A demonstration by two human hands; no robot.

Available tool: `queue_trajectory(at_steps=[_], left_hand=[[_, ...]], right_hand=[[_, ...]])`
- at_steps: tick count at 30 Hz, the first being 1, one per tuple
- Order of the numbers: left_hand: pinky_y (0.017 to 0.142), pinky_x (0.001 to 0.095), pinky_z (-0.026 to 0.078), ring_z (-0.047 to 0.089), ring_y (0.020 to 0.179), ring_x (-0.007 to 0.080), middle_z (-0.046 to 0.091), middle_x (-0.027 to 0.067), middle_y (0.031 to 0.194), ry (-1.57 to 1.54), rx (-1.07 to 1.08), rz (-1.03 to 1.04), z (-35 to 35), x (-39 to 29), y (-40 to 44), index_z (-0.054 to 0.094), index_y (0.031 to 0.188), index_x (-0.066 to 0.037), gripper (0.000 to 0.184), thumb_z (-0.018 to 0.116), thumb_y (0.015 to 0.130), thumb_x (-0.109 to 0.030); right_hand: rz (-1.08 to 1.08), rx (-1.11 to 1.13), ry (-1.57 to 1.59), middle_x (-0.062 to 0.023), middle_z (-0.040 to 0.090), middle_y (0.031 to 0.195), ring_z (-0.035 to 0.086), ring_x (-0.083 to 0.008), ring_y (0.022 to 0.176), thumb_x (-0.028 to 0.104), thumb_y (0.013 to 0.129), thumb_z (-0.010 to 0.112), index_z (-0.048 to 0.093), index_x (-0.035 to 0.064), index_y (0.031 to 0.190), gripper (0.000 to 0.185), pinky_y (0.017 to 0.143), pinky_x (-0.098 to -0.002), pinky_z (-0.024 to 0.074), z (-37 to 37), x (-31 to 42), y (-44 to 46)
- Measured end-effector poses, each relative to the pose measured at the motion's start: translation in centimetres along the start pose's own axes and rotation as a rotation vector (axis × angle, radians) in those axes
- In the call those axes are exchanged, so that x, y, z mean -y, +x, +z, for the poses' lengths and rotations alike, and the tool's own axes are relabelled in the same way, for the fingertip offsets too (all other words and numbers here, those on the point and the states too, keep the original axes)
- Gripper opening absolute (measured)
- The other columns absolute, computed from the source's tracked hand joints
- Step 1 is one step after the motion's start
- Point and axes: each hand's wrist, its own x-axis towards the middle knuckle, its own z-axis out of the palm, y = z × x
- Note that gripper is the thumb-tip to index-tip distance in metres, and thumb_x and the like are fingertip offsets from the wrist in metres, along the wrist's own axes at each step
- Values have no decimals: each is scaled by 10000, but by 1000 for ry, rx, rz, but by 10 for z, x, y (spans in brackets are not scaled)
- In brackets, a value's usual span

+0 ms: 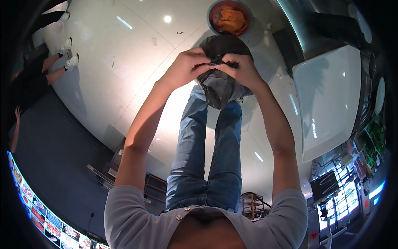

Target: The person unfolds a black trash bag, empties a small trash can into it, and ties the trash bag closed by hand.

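A black plastic bag (224,45) hangs in front of my legs, its gathered top pinched between both hands. My left hand (185,68) grips it from the left, fingers closed on the dark plastic. From the right, my right hand (242,69) pinches the same gathered edge, thumb towards the other hand. The two hands nearly meet over the bag's middle. Below them the bag's lower part looks thin and creased, with something greyish showing through; its contents I cannot make out.
Past the bag, a round basin (210,23) with an orange cloth-like thing (232,20) in it stands on the pale tiled floor (137,54). A large white tray-like surface (327,103) is at the right. Other people's legs and white shoes (71,61) show at the left.
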Motion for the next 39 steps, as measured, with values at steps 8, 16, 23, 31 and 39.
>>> queue_trajectory(at_steps=[8,16,23,31,39], left_hand=[[702,301,407,488,797,184,543,-2,1191,303,-98,319,-3,-27,3,565,701,-52,80,636,719,-85],[565,271,365,439,653,155,481,24,632,15,43,275,15,-39,9,520,763,-57,113,588,820,-126],[581,184,341,439,637,36,486,-42,697,-964,28,-318,38,1,11,449,741,-62,158,533,870,-97],[605,204,402,530,638,91,547,33,630,-1266,71,-373,44,4,5,412,711,-80,135,461,829,-37],[605,202,415,551,659,69,609,36,675,-1036,198,-390,24,-5,5,557,699,-59,227,563,881,-195]], right_hand=[[-113,-630,-299,-138,580,785,581,-293,761,254,920,471,566,23,847,261,660,-342,444,-18,-19,-8],[120,-691,-295,-126,535,618,562,-249,623,282,884,533,589,-18,698,357,613,-328,417,-26,1,0],[83,-506,437,29,454,615,441,-75,615,61,757,615,502,12,593,205,619,-253,389,-24,-31,-2],[38,-525,486,-29,555,655,573,-127,710,9,718,575,445,13,563,202,691,-250,429,-23,-14,-4],[208,-408,331,24,463,575,443,-52,578,176,795,655,494,20,578,312,567,-229,368,-16,-7,-8]])
